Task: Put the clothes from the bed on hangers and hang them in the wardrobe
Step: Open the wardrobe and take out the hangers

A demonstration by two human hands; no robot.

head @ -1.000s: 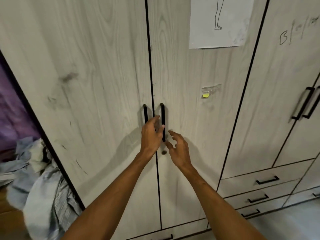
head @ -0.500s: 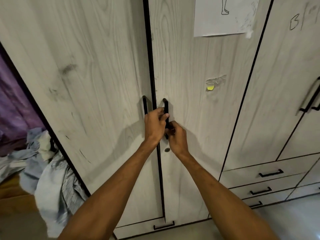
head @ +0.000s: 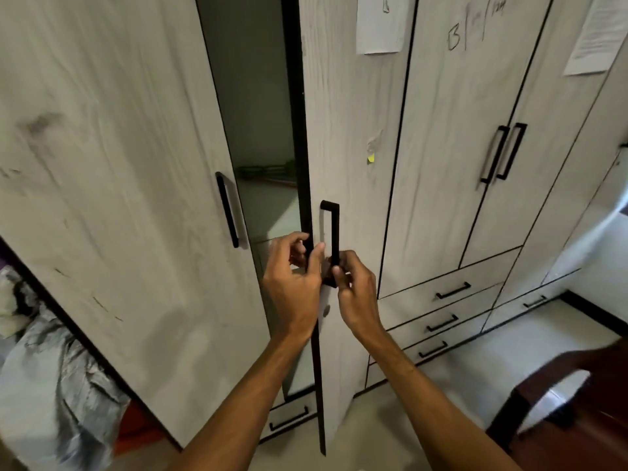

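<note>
Two hands meet at the middle doors of the pale wood-grain wardrobe (head: 441, 185). The left hand (head: 294, 283) grips the black front edge of the right-hand door (head: 346, 130), its fingers (head: 299, 237) curled round that edge into the gap and the thumb pressed on the door's face. The right hand (head: 356, 294) holds the lower end of that door's black bar handle (head: 334, 232), its fingers clamped round the bar just above its bottom foot. The door stands ajar, its edge swung clear of the left-hand door (head: 119, 198), which sits shut with its own black handle (head: 227, 209) untouched. Through the narrow gap the inside is dim; something green (head: 261, 171) lies on a shelf in there, too blurred to tell what it is. The clothes (head: 57, 385), a crumpled grey and white heap, lie at the lower left corner of the view, beside the wardrobe's left side and well apart from both hands; what they rest on I cannot tell. A sheet of paper (head: 380, 22) is stuck at the top of the door being held, and a small yellow scrap (head: 370, 158) sits lower on its face. To the right are two more closed doors and a stack of drawers (head: 452, 290) with black pulls. A dark wooden piece of furniture (head: 560, 402) stands on the floor at the lower right.
</note>
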